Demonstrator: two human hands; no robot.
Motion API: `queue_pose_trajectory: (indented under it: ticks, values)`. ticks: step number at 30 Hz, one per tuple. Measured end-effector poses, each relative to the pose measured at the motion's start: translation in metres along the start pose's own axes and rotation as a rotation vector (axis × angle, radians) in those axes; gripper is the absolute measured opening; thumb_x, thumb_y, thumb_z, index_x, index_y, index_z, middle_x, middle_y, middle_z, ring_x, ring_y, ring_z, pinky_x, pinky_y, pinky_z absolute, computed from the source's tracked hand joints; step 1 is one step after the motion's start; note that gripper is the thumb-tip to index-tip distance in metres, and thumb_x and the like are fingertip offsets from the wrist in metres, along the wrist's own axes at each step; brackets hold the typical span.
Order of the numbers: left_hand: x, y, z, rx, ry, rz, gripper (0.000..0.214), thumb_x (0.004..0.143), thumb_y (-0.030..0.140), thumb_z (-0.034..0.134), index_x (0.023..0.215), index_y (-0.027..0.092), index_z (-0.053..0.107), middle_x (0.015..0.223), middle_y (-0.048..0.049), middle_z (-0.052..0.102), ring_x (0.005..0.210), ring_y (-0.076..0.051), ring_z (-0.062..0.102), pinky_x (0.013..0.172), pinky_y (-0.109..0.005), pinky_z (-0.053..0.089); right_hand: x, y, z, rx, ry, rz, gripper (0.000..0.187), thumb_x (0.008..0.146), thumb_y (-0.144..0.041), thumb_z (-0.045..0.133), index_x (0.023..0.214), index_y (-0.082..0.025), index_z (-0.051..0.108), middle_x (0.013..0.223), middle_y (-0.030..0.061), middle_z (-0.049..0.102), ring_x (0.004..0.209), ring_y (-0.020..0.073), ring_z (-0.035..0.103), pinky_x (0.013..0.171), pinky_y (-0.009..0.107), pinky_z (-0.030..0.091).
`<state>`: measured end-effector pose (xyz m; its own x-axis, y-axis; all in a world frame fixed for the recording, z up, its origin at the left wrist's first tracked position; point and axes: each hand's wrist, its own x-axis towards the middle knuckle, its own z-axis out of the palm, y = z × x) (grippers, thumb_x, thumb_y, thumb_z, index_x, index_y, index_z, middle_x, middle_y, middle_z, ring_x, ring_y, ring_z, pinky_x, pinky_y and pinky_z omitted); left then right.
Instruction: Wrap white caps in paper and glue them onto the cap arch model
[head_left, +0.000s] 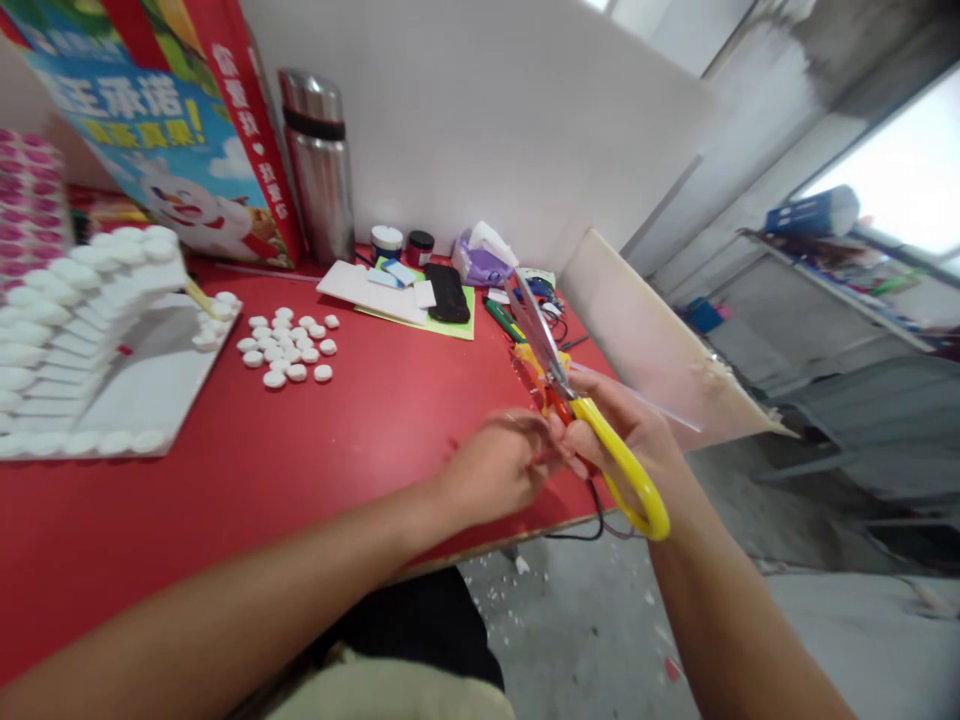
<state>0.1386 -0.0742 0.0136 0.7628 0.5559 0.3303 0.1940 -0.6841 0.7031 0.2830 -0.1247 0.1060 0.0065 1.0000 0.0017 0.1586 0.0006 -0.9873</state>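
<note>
My right hand (pixel 622 425) grips yellow-handled scissors (pixel 577 405), blades pointing up and away over the right end of the red table (pixel 315 450). My left hand (pixel 499 465) is closed just left of the scissors, fingers pinched near the blades' pivot on something small I cannot make out. A thin clear strip (pixel 645 398) runs rightward from the blades. Both hands hover close together above the table's front right corner.
A pile of white round pieces (pixel 289 345) lies mid-table. A white foam model (pixel 90 340) covered in such pieces stands at the left. At the back are a steel flask (pixel 319 165), small jars (pixel 401 243), a black phone (pixel 447 293), tissues and a white board (pixel 660 340).
</note>
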Motion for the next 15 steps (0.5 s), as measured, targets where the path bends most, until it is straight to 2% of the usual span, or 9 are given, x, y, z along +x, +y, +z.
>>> queue_pose_trajectory:
  ticks: [2, 4, 6, 8, 9, 10, 11, 12, 15]
  values:
    - [-0.008, -0.014, -0.013, 0.226, 0.105, -0.276, 0.048, 0.104, 0.031, 0.039, 0.140, 0.009, 0.062, 0.155, -0.0205, 0.055, 0.148, -0.033, 0.047, 0.125, -0.054, 0.035, 0.000, 0.003, -0.001, 0.005, 0.010, -0.038, 0.045, 0.081, -0.046, 0.084, 0.116, -0.026, 0.065, 0.071, -0.0040, 0.057, 0.044, 0.0082, 0.045, 0.042, 0.025, 0.034]
    - [-0.018, -0.014, -0.012, 0.364, 0.017, -0.408, 0.064, 0.101, 0.037, 0.047, 0.152, -0.002, 0.047, 0.167, -0.0287, 0.031, 0.160, -0.042, 0.020, 0.129, -0.064, 0.017, 0.001, 0.004, -0.002, -0.002, 0.020, -0.061, 0.046, 0.081, -0.048, 0.084, 0.116, -0.026, 0.064, 0.070, -0.0044, 0.058, 0.043, 0.0083, 0.044, 0.042, 0.025, 0.033]
    - [-0.025, 0.004, 0.002, 0.334, -0.117, -0.379, 0.071, 0.101, 0.046, 0.047, 0.152, -0.003, 0.046, 0.167, -0.0295, 0.031, 0.160, -0.044, 0.020, 0.128, -0.065, 0.016, 0.002, 0.004, -0.001, -0.037, 0.023, -0.049, 0.048, 0.081, -0.050, 0.083, 0.117, -0.025, 0.062, 0.070, -0.0043, 0.060, 0.043, 0.0087, 0.045, 0.042, 0.026, 0.032]
    - [-0.026, 0.032, 0.022, 0.114, -0.400, -0.078, 0.064, 0.103, 0.053, 0.042, 0.137, 0.003, 0.064, 0.148, -0.0235, 0.060, 0.148, -0.038, 0.048, 0.124, -0.054, 0.034, 0.004, 0.002, 0.001, -0.118, 0.033, -0.040, 0.051, 0.082, -0.052, 0.081, 0.119, -0.024, 0.061, 0.070, -0.0044, 0.059, 0.046, 0.0098, 0.046, 0.045, 0.026, 0.035]
    - [-0.025, 0.047, 0.031, -0.082, -0.632, 0.154, 0.056, 0.104, 0.052, 0.043, 0.129, 0.010, 0.070, 0.139, -0.0150, 0.070, 0.139, -0.030, 0.059, 0.119, -0.041, 0.043, 0.006, 0.002, 0.002, -0.190, 0.037, -0.044, 0.051, 0.083, -0.053, 0.080, 0.120, -0.023, 0.062, 0.070, -0.0044, 0.059, 0.049, 0.0106, 0.048, 0.047, 0.027, 0.036]
    - [-0.024, 0.058, 0.037, -0.278, -0.837, 0.347, 0.046, 0.106, 0.045, 0.044, 0.127, 0.016, 0.072, 0.136, -0.0063, 0.073, 0.132, -0.021, 0.065, 0.111, -0.028, 0.049, 0.009, 0.003, 0.003, -0.287, 0.037, -0.059, 0.050, 0.084, -0.053, 0.079, 0.121, -0.023, 0.063, 0.071, -0.0043, 0.058, 0.052, 0.0116, 0.050, 0.049, 0.027, 0.038]
    - [-0.023, 0.066, 0.041, -0.384, -0.926, 0.437, 0.039, 0.105, 0.039, 0.048, 0.122, 0.015, 0.073, 0.134, -0.0052, 0.074, 0.124, -0.017, 0.070, 0.103, -0.022, 0.052, 0.012, 0.006, 0.005, -0.409, 0.035, -0.081, 0.049, 0.084, -0.052, 0.078, 0.121, -0.023, 0.064, 0.071, -0.0038, 0.058, 0.056, 0.0128, 0.052, 0.053, 0.027, 0.039]
    - [-0.024, 0.069, 0.040, -0.364, -0.925, 0.468, 0.032, 0.101, 0.037, 0.055, 0.113, 0.016, 0.075, 0.128, -0.0056, 0.077, 0.116, -0.019, 0.073, 0.095, -0.024, 0.056, 0.016, 0.009, 0.006, -0.551, 0.025, -0.103, 0.046, 0.086, -0.050, 0.077, 0.122, -0.023, 0.066, 0.073, -0.0028, 0.060, 0.060, 0.0142, 0.055, 0.056, 0.028, 0.041]
    - [-0.035, 0.056, 0.014, -0.201, -0.541, 0.322, 0.016, 0.095, 0.032, 0.066, 0.092, 0.019, 0.076, 0.099, -0.0095, 0.081, 0.098, -0.025, 0.076, 0.091, -0.035, 0.056, 0.030, 0.026, 0.014, -0.977, 0.005, -0.111, 0.038, 0.092, -0.041, 0.071, 0.124, -0.021, 0.068, 0.083, 0.0029, 0.072, 0.074, 0.0205, 0.067, 0.068, 0.031, 0.046]
